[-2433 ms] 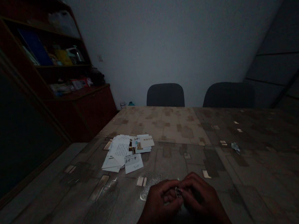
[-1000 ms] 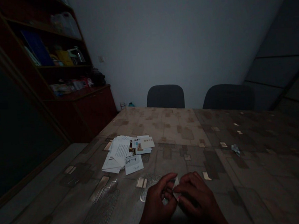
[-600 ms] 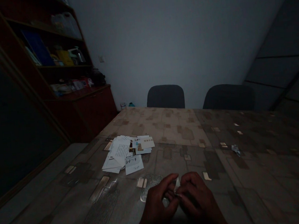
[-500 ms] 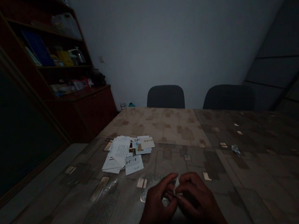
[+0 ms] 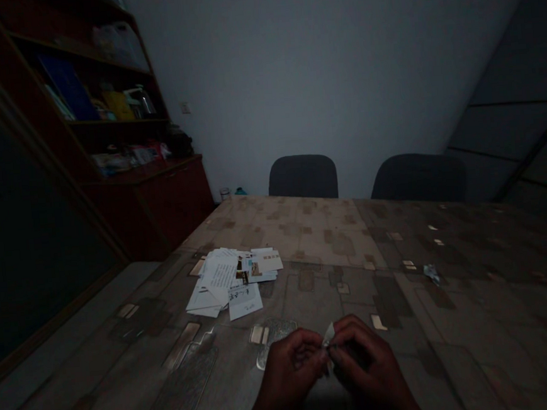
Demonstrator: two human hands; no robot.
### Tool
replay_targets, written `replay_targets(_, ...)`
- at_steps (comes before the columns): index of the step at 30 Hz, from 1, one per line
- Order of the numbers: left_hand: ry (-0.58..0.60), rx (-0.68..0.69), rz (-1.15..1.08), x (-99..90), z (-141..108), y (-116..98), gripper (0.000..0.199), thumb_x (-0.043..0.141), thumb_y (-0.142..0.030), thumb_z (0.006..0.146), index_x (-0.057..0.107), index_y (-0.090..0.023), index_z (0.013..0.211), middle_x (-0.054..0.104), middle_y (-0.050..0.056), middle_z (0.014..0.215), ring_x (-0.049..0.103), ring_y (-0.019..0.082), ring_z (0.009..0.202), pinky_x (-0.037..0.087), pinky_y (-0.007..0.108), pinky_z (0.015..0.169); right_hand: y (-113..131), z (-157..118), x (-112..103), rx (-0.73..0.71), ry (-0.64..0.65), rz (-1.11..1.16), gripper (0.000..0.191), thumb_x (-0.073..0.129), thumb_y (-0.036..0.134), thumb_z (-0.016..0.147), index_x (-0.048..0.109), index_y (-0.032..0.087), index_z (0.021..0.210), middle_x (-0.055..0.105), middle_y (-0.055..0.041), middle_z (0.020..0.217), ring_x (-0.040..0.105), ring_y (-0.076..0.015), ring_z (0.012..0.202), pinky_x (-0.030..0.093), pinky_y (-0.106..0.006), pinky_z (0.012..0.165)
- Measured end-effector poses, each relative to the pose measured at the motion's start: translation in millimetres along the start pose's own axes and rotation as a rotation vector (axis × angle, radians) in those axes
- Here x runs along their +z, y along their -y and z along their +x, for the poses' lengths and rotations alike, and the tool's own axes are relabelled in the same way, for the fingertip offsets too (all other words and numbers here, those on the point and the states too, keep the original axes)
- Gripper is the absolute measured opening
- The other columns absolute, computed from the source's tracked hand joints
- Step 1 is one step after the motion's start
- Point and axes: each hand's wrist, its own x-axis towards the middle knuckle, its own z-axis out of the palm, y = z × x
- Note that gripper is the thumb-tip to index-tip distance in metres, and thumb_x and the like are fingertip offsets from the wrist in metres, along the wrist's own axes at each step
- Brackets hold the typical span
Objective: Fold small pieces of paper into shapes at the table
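Pinching a small white piece (image 5: 329, 332), apparently paper, above the patterned desk (image 5: 303, 221), the left hand (image 5: 291, 363) and right hand (image 5: 368, 352) meet at the fingertips. The left thumb and forefinger, arched apart moments earlier, have closed on the piece's lower end, while the right fingertips clamp its side; its pale tip now leans right. The change suggests a shared, firmer hold, with handling still in progress. Loose printed papers (image 5: 221, 275) lie beyond, to the left.
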Motion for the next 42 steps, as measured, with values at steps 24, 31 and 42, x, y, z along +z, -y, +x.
replay_targets(24,-0.066,0.099,0.169,1.1,-1,-10,0.01,0.061,-0.016,0.068,0.067,-0.014,0.076,0.066,0.002,0.068,0.06,0.015,0.064,0.044,0.023,0.06,0,-5,0,-0.052,0.053,-0.089,0.01,0.058,0.015,0.084,0.065,0.022,0.081,0.059,-0.0007,0.081,0.059,-0.0144,0.072,0.046,-0.021,0.063)
replay_targets(31,-0.082,0.082,0.14,-0.4,0,-3,0.012,0.067,-0.024,0.071,0.069,-0.016,0.079,0.069,0.004,0.072,0.062,0.018,0.068,0.047,0.025,0.063,5,-1,-3,-0.055,0.034,-0.053,0.011,0.062,0.015,0.084,0.066,0.022,0.076,0.062,-0.0001,0.076,0.061,-0.0148,0.071,0.047,-0.022,0.063)
replay_targets(42,-0.069,0.109,0.105,-1.9,0,3,0.007,0.066,-0.023,0.076,0.066,-0.016,0.076,0.068,0.003,0.069,0.063,0.016,0.065,0.046,0.023,0.06,1,1,-1,0.082,0.011,0.046,0.008,0.061,0.021,0.083,0.065,0.02,0.077,0.063,-0.001,0.074,0.061,-0.015,0.067,0.047,-0.022,0.059)
